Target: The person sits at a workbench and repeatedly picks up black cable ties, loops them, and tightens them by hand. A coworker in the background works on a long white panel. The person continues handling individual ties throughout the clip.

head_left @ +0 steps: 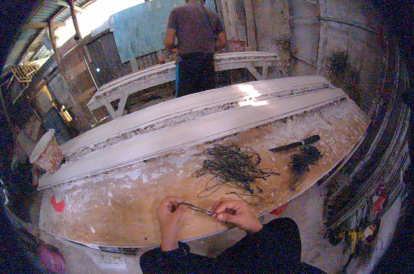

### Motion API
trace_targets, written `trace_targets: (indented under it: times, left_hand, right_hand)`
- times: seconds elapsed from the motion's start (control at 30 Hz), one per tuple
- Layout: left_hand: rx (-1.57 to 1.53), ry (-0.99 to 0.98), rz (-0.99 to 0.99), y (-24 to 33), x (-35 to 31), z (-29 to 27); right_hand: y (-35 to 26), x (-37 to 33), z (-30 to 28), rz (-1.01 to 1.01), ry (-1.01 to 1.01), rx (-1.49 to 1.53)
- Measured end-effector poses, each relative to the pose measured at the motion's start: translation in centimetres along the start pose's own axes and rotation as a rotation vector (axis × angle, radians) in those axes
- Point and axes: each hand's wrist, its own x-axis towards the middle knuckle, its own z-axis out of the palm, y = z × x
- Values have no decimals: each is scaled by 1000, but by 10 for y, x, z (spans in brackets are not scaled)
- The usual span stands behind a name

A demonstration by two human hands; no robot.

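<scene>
A short length of dark cord (197, 208) is stretched between my two hands above the near edge of a plaster-stained wooden board (120, 214). My left hand (169, 212) pinches one end of it. The other end is in the closed fingers of my right hand (236, 214). Just beyond my hands lies a loose, tangled heap of dark cords (234, 166), with a few strands trailing toward my right hand. Right of the heap rest a knife with a black handle (294, 143) and a small bunch of short dark pieces (305, 160).
Long white plaster mouldings (193, 123) run along the board's far side. A stained bucket (47, 153) stands at the left end. Another person (195, 41) faces away at a white bench (138, 77). Long strips (376, 150) line the right side; a red scrap (57, 204) lies left.
</scene>
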Motion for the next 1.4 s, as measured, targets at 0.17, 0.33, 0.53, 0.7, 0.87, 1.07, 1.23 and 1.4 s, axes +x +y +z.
trace_targets:
  times: [0.17, 0.33, 0.53, 0.7, 0.87, 1.07, 1.23, 1.4]
  left_hand:
    - [-60, 23, 27, -4, 2, 2]
    - [-111, 20, 41, -15, 5, 2]
    - [-74, 20, 9, -17, 4, 4]
    - [11, 9, -21, -10, 1, 8]
    - [79, -57, -4, -5, -1, 11]
    - [72, -105, 2, -2, -2, 10]
    - [-7, -158, 110, -6, -1, 12]
    - [24, -146, 8, -5, -2, 9]
  right_hand:
    - [-9, 2, -1, -114, -128, -71]
    - [-18, -1, 2, -24, -170, 23]
    - [-19, -1, 0, 15, -208, 79]
    - [-12, -2, -1, -30, -176, 59]
    - [-5, -2, -4, -12, -182, 85]
    - [0, -3, -4, -9, -159, -4]
    - [-2, -1, -1, 91, -72, 84]
    - [-4, 0, 1, 85, -20, 139]
